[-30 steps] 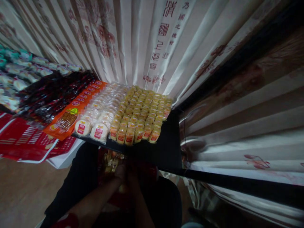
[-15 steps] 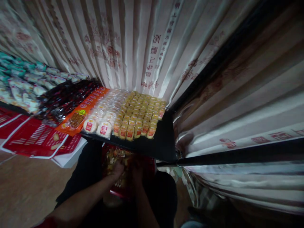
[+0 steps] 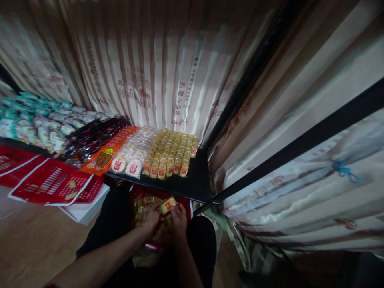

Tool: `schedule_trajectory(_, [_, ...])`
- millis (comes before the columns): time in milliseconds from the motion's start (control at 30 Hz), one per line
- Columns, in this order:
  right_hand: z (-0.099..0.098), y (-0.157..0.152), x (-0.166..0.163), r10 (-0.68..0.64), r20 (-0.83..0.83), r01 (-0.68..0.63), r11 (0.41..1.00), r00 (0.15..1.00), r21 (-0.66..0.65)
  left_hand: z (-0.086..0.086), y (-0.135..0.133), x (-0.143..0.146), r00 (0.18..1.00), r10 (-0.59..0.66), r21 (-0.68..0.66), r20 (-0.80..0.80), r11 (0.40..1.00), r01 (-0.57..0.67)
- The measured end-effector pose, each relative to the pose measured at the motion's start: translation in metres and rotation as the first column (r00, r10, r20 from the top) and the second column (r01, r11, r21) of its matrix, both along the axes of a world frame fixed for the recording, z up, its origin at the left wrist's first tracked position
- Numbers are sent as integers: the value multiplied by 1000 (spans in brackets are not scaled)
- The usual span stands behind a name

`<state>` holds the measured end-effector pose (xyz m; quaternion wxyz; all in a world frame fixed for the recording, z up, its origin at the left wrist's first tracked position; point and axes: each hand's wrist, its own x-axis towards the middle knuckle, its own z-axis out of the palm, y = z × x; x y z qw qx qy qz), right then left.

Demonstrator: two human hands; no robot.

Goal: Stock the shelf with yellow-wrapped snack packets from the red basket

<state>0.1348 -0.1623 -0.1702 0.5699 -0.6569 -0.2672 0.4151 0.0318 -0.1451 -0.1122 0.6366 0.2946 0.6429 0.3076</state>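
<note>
A small yellow wrapped snack packet (image 3: 168, 205) with a red label is held between my two hands. The fingers of my left hand (image 3: 152, 217) grip its left end, and my right hand (image 3: 179, 219) has its fingers on the right end. Below them, between my knees, stands an opened red bag (image 3: 156, 245) with many similar yellow packets (image 3: 141, 206) inside. Just beyond, on a black shelf (image 3: 196, 180), stand rows of yellow packets (image 3: 171, 156) like the one in my hands.
Left of those rows lie round white wrapped cakes (image 3: 133, 166), an orange packet (image 3: 111, 150), dark shiny packets (image 3: 90, 138) and green-white packets (image 3: 39, 120). Red carrier bags (image 3: 60, 184) hang at the shelf's left front. Pleated curtains (image 3: 156, 80) and a black bar (image 3: 300, 148) close in the back and right.
My hands have come up out of the bag with a yellow packet, its label now showing. The view has turned, so the shelf appears shifted slightly left and lower.
</note>
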Motion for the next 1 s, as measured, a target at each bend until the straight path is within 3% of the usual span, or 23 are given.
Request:
schedule_trajectory(100, [16, -6, 6, -88, -267, 78, 996, 960, -48, 8, -2, 6, 997, 17, 39, 79, 999, -20])
schedule_trajectory(300, [52, -15, 14, 6, -301, -10, 1000, 954, -12, 6, -18, 19, 976, 81, 53, 204, 994, -94])
schedule_trajectory(400, [67, -13, 14, 49, -203, -35, 997, 978, 73, 10, -22, 27, 951, 96, 88, 295, 988, -127])
schedule_trajectory(500, [84, -4, 20, 57, -75, -47, 990, 996, 135, 28, -12, 38, 936, 27, 124, 352, 990, -75])
schedule_trajectory(600, [103, 14, 36, 19, 78, -32, 987, 997, 159, 52, 8, 55, 951, 19, 127, 309, 990, -61])
schedule_trajectory(733, [121, 49, 68, -82, 281, 32, 984, 956, 176, 77, 31, 82, 965, 108, 134, 240, 981, -143])
schedule_trajectory(867, [120, 88, 95, -154, 366, 80, 975, 918, 209, 85, 47, 111, 914, 45, 162, 403, 980, -119])
schedule_trajectory(1000, [104, 125, 114, -178, 367, 106, 972, 913, 207, 82, 66, 138, 854, 36, 129, 519, 984, -120])
